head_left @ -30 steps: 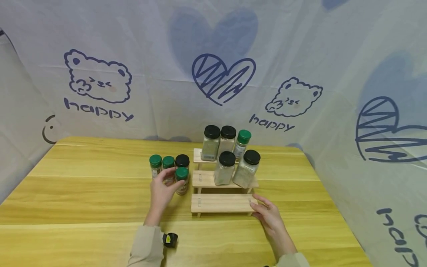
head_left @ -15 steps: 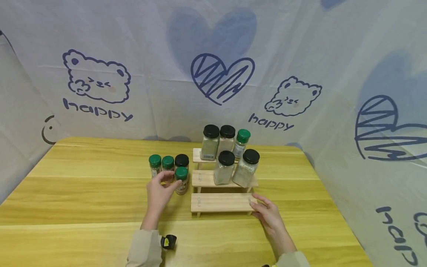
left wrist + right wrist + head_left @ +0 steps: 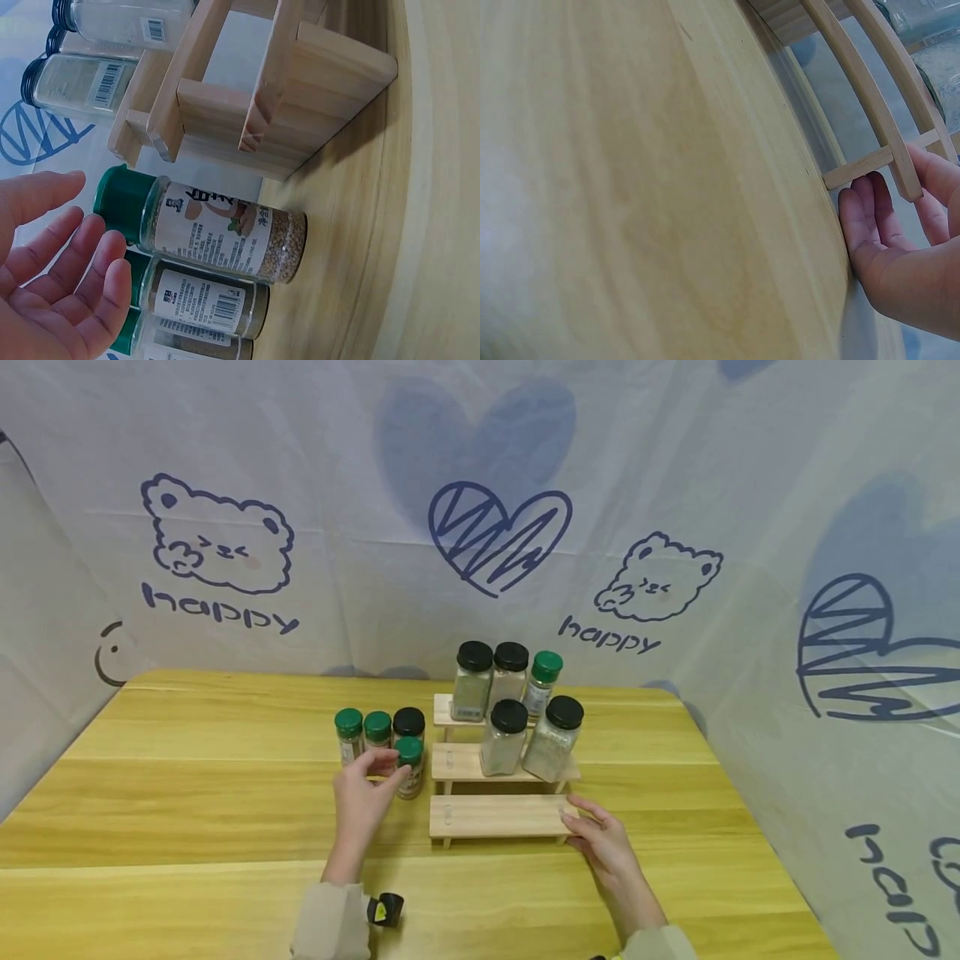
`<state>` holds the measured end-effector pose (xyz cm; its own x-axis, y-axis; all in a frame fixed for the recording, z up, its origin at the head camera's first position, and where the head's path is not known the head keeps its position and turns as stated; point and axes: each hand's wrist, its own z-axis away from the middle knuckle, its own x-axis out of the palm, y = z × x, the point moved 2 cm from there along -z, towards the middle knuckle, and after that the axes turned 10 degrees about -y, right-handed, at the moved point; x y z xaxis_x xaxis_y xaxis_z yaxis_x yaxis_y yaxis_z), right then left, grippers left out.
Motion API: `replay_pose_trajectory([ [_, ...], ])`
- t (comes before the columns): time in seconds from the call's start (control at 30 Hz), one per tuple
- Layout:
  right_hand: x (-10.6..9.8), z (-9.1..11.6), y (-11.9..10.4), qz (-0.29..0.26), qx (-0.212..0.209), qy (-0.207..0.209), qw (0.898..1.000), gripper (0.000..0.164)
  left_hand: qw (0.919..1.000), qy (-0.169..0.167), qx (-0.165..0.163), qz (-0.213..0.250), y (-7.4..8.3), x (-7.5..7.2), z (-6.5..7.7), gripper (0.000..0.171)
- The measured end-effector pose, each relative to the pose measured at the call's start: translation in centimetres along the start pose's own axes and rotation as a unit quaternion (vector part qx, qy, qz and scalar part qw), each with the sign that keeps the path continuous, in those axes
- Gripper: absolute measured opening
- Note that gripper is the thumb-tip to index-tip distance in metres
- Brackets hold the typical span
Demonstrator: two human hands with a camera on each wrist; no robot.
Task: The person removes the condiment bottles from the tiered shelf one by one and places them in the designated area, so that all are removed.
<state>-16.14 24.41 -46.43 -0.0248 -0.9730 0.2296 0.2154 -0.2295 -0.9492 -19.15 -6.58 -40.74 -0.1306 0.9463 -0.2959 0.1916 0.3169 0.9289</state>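
My left hand [image 3: 363, 797] is beside the front seasoning bottle [image 3: 408, 777], its thumb and fingers loosely spread at the green cap. In the left wrist view, that bottle [image 3: 214, 225] stands on the table with a white label and pale grains inside, and the fingers [image 3: 90, 255] are not wrapped round it. My right hand [image 3: 609, 852] grips the right end of the three-step wooden rack [image 3: 495, 817] at its lowest step. The right wrist view has the thumb on the step [image 3: 877, 112] and the other fingers below, by the leg.
Behind the front bottle stand two more green-capped bottles [image 3: 348, 727] and a black-capped jar [image 3: 409, 723]. Two black-capped jars [image 3: 504, 747] sit on the middle step. The top step bears two black-capped jars [image 3: 472, 689] and a green-capped bottle [image 3: 542, 689]. A printed cloth [image 3: 360, 527] hangs behind the table.
My left hand shifted slightly left, then back right and a little nearer, its fingers staying round the front bottle's cap. My right hand stays on the rack.
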Motion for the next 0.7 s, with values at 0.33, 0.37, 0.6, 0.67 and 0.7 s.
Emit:
replay_pose_trajectory([
  [0.33,-0.1,0.0,0.1,0.0,-0.003,0.0,1.0,0.036,0.9997,0.0,0.018,-0.016,1.0,1.1,0.1,0.016],
  [0.37,-0.1,0.0,0.1,0.002,-0.001,-0.001,1.0,0.037,0.9996,-0.001,0.022,-0.016,1.1,1.3,0.1,0.015],
  [0.6,-0.2,0.0,0.1,-0.002,0.0,0.0,1.0,0.037,0.9968,-0.025,0.075,-0.002,2.3,2.8,-0.1,0.013],
  [0.67,-0.2,0.0,0.1,-0.004,0.001,-0.005,1.0,0.037,0.996,-0.033,0.083,0.004,2.7,3.2,-0.1,0.013],
  [0.7,-0.2,-0.1,0.0,-0.004,0.002,-0.007,1.0,0.038,0.9957,-0.037,0.084,0.009,2.8,3.4,-0.2,0.014],
])
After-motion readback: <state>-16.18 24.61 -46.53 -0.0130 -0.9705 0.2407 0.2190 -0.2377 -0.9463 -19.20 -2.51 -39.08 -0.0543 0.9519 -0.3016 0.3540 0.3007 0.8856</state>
